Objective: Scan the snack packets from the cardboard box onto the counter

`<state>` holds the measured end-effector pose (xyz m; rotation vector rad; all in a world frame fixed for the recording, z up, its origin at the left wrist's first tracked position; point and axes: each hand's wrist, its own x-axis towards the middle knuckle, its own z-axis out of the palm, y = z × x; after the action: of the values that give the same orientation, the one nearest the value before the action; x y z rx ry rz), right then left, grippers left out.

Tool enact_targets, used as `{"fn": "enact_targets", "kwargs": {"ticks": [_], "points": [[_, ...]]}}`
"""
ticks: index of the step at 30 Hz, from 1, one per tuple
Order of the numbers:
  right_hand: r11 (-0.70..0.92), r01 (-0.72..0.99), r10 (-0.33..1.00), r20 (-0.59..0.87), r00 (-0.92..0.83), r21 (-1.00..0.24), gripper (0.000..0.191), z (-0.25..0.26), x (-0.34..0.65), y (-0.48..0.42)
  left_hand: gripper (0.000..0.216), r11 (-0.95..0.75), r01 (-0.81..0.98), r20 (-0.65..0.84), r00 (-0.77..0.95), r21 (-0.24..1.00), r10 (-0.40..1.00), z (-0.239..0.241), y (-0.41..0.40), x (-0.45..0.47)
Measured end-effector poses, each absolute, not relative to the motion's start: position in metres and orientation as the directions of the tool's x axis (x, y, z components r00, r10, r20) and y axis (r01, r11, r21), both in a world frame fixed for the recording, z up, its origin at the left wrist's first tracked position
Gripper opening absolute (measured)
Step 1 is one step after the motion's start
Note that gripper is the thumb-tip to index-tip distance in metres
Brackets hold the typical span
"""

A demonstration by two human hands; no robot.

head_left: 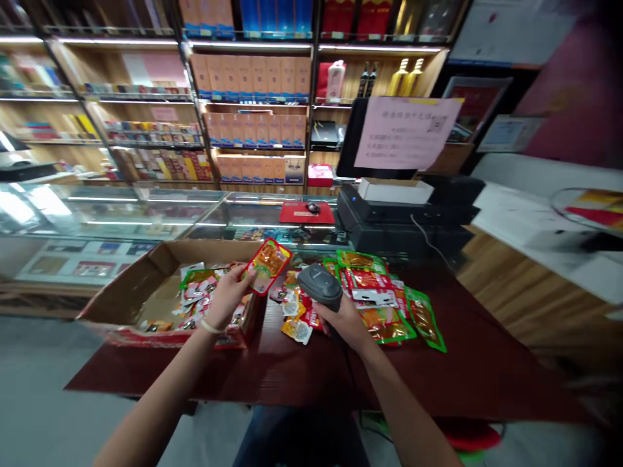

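Observation:
My left hand (pixel 228 295) is closed on a red-edged snack packet (pixel 267 264) and holds it up over the right end of a cardboard box (pixel 126 295). The box holds several small snack packets. My right hand (pixel 341 318) grips a grey handheld barcode scanner (pixel 320 285), whose head points toward the held packet. Just right of the scanner lies a pile of green and red snack packets (pixel 384 295) on the dark red table (pixel 477 370). A few small packets (pixel 296 318) lie between box and scanner.
A black till with a monitor and a pink paper notice (pixel 406 133) stands behind the pile. Glass display counters (pixel 146 217) run to the left, with a red mat and mouse (pixel 307 211). Shelves of boxed goods and bottles line the back wall. A wooden counter (pixel 511 279) lies to the right.

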<state>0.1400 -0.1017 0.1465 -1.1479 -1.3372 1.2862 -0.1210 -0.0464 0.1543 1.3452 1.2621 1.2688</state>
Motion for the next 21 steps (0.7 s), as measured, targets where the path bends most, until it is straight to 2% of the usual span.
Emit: {"fn": "enact_targets", "kwargs": {"ticks": [4,9,12,15,18,21], "points": [[-0.053,-0.019,0.999,-0.053,0.01,-0.998,0.039,0.131,0.174,-0.11,0.044,-0.215,0.25,0.208,0.055,0.944,0.977,0.156,-0.042,-0.091],[-0.036,-0.096,0.979,-0.054,0.195,-0.995,0.039,0.118,0.231,-0.128,0.036,-0.323,0.417,0.281,0.16,0.85,0.946,0.142,-0.031,-0.036],[-0.029,-0.131,0.964,-0.062,0.259,-0.991,0.037,0.114,0.26,-0.141,0.028,-0.372,0.647,0.364,0.154,0.665,0.919,0.126,-0.023,-0.005],[-0.035,-0.195,0.944,-0.096,0.316,-0.98,0.038,0.11,0.278,-0.149,0.026,-0.359,0.81,0.376,0.188,0.464,0.908,0.108,-0.013,0.021],[-0.039,-0.218,0.94,-0.11,0.324,-0.975,0.039,0.104,0.285,-0.152,0.026,-0.424,0.854,0.328,0.324,0.303,0.887,0.088,-0.006,0.042],[-0.034,-0.229,0.946,-0.106,0.308,-0.973,0.039,0.101,0.286,-0.15,0.027,-0.563,0.794,0.289,0.497,0.227,0.818,0.068,-0.004,0.059]]}}
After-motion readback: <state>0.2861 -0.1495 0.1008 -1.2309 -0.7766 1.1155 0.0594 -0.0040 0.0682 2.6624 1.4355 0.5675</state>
